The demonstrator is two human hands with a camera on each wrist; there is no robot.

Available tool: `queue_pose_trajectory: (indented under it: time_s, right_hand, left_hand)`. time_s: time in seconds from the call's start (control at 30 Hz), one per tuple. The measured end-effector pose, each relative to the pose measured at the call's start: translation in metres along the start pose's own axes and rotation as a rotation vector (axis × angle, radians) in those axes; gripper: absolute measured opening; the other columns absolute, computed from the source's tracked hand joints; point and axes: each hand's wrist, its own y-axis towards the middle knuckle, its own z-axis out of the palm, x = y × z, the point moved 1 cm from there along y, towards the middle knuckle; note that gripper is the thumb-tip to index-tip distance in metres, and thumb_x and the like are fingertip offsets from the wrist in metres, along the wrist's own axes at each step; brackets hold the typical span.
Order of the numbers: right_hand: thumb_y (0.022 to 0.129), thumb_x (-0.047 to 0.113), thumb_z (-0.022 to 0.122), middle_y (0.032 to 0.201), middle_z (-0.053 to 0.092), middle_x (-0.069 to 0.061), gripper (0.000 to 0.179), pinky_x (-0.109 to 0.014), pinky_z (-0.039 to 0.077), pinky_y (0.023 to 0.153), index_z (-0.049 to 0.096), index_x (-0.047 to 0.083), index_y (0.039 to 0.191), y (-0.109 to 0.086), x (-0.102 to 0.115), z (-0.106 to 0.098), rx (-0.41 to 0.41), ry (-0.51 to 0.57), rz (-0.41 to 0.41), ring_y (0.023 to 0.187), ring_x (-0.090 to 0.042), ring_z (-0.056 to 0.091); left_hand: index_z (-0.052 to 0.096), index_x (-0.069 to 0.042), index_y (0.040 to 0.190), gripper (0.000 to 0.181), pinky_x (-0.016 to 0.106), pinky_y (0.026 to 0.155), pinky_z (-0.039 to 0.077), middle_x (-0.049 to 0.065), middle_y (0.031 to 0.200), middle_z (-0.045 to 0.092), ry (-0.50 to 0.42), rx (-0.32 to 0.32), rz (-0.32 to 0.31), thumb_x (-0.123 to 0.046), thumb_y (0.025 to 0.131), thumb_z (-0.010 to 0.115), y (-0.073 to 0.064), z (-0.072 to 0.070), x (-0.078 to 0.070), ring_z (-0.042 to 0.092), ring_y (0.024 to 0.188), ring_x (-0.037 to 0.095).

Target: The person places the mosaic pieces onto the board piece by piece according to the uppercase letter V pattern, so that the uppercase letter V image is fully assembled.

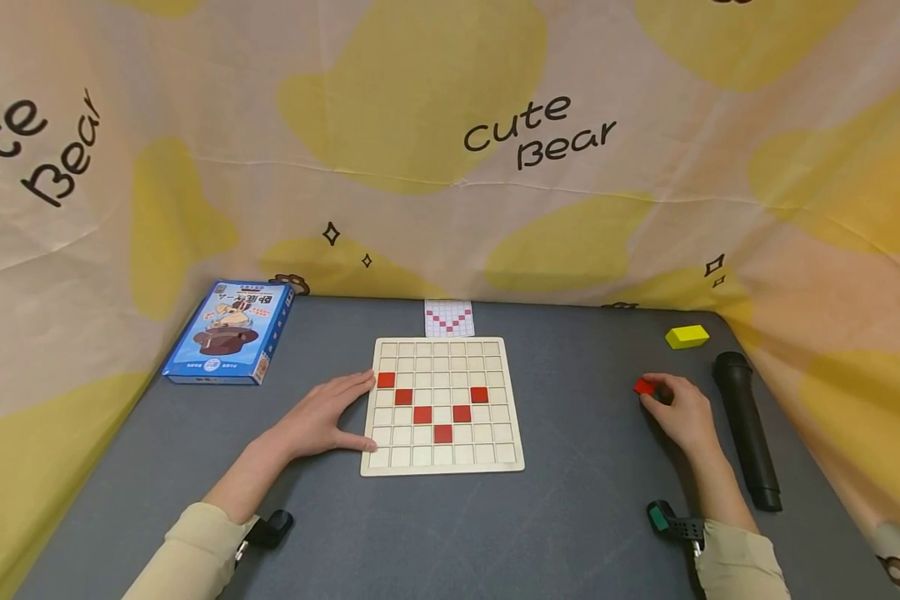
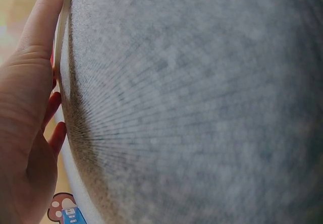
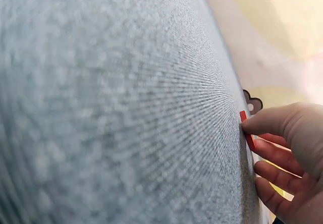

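Observation:
A cream grid board (image 1: 443, 468) lies mid-table, with several red square tiles (image 1: 422, 415) set in its cells along a V-shaped line; its right arm has fewer tiles than its left. My left hand (image 1: 317, 419) rests at the board's left edge, fingers and thumb spread along the rim; the left wrist view shows the thumb (image 2: 38, 27) extended against that edge. Off to the right, my right hand (image 1: 682, 412) pinches a red tile (image 1: 643, 386) between thumb and fingertips. In the right wrist view this tile (image 3: 247, 130) appears edge-on, close over the tabletop.
Behind the board lies a small pattern card (image 1: 450, 319) with a pink V of squares. A blue game box (image 1: 228, 333) is at the back left. A yellow block (image 1: 687, 337) and a black microphone (image 1: 747, 429) lie right. A printed curtain (image 1: 420, 225) borders the table.

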Motion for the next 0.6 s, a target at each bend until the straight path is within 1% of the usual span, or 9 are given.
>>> queue_pose_trajectory:
  time_s: [0.17,0.4,0.6]
  right_hand:
    - [0.088,0.013,0.07,0.099,0.063,-0.024,0.032,-0.046,0.039,0.075,0.065,-0.003,0.115,0.001,0.001,0.004,-0.011,-0.01,0.01,0.086,-0.034,0.055]
    - [0.089,0.016,0.07,0.104,0.064,-0.023,0.034,-0.048,0.041,0.08,0.066,-0.002,0.117,0.003,0.012,0.011,0.006,0.027,0.047,0.092,-0.035,0.058]
    - [0.089,0.015,0.071,0.108,0.064,-0.022,0.034,-0.048,0.044,0.081,0.066,-0.001,0.118,0.006,0.028,0.02,0.03,0.065,0.036,0.094,-0.035,0.058]
  left_hand:
    - [0.038,-0.008,0.15,0.109,0.059,0.109,0.025,0.007,0.156,0.033,0.004,0.001,-0.002,-0.072,0.069,0.072,0.0,0.0,-0.001,0.031,0.141,0.032]
    - [0.039,-0.008,0.15,0.109,0.059,0.11,0.025,0.007,0.156,0.033,0.007,-0.001,0.002,-0.072,0.068,0.072,0.0,0.0,0.0,0.031,0.141,0.032]
    - [0.039,-0.009,0.15,0.109,0.058,0.11,0.025,0.006,0.157,0.033,0.008,-0.004,-0.002,-0.073,0.068,0.071,0.0,0.001,0.0,0.031,0.141,0.031]
